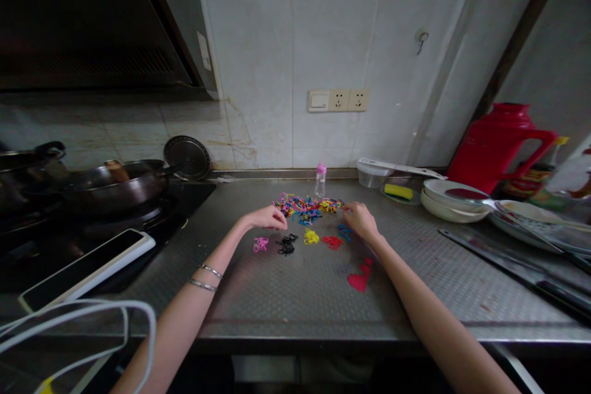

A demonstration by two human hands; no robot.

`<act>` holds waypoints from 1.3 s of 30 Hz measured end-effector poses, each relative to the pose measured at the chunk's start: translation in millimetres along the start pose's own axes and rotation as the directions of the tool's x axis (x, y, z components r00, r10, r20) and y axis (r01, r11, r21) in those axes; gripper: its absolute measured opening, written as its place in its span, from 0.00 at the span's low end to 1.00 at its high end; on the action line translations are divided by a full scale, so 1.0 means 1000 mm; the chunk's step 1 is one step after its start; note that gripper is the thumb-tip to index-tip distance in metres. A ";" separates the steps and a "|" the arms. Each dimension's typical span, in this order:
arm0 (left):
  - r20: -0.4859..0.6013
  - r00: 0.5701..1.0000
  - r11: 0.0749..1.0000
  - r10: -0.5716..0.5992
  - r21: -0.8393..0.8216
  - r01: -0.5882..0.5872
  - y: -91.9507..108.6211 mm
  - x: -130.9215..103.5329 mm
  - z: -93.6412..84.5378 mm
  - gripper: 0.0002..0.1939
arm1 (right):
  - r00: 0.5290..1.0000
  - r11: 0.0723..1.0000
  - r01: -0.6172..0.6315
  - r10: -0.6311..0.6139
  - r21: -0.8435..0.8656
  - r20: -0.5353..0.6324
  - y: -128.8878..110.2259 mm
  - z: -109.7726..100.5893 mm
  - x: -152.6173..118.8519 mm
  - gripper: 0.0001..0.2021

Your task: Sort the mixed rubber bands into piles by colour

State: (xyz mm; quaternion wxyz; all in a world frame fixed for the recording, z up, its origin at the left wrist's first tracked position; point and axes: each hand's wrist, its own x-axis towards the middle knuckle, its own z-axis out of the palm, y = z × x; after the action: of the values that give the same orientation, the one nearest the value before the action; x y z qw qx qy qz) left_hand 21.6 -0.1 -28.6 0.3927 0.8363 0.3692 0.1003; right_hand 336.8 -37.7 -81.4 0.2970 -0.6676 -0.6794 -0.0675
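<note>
A mixed heap of small coloured rubber bands [302, 204] lies on the metal counter. My left hand [268, 218] hovers at the heap's left edge, fingers closed in a pinch; whatever is between them is too small to make out. At the heap's right end, my right hand [362, 220] also has its fingertips drawn together, their contents unclear. Nearer me, single-colour clusters form a row: pink bands [260, 244], black bands [287, 244], yellow bands [311, 236], red bands [331, 242] and blue bands [344, 232]. The blue ones lie just below my right hand.
Behind the heap stands a small pink-capped bottle [320, 181]. Red cut-out shapes [360, 277] lie near my right forearm. Bowls [455, 212], a long dark utensil [498, 265] and a red thermos [494, 148] are on the right. A pan [120, 188] and white device [92, 268] are left.
</note>
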 end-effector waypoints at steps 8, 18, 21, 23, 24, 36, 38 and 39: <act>-0.249 0.966 0.995 -0.075 -0.079 0.057 -0.006 0.002 -0.005 0.17 | 0.999 0.995 0.011 -0.016 0.103 0.049 0.004 0.005 0.006 0.12; -0.402 0.909 0.991 -0.106 -0.114 0.065 -0.013 0.004 -0.007 0.15 | 0.908 0.921 0.291 -0.351 0.260 0.227 -0.035 0.017 0.026 0.12; -0.413 0.906 0.991 -0.098 -0.124 0.051 -0.016 0.005 -0.007 0.15 | 0.893 0.919 0.299 -0.364 0.255 0.265 -0.037 0.023 0.030 0.11; -0.417 0.904 0.990 -0.096 -0.130 0.045 -0.018 0.006 -0.007 0.15 | 0.888 0.918 0.296 -0.366 0.262 0.278 -0.036 0.027 0.031 0.10; -0.416 0.904 0.990 -0.098 -0.132 0.046 -0.018 0.006 -0.007 0.15 | 0.888 0.917 0.296 -0.367 0.266 0.277 -0.036 0.029 0.031 0.09; -0.415 0.904 0.990 -0.107 -0.127 0.059 -0.023 0.010 -0.003 0.16 | 0.910 0.901 0.254 -0.346 0.351 0.228 -0.039 0.020 0.027 0.08; -0.411 0.906 0.990 -0.097 -0.129 0.048 -0.023 0.011 -0.001 0.17 | 0.916 0.896 0.253 -0.344 0.366 0.208 -0.039 0.019 0.026 0.09; -0.409 0.907 0.990 -0.095 -0.132 0.045 -0.023 0.011 -0.001 0.17 | 0.915 0.892 0.255 -0.347 0.372 0.206 -0.038 0.019 0.026 0.09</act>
State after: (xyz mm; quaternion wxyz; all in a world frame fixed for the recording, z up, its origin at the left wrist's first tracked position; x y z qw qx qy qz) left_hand 16.7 17.5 -46.0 0.3581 0.7571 0.4672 0.2832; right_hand 296.3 -9.7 -72.3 0.2983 -0.4952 -0.8104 0.0949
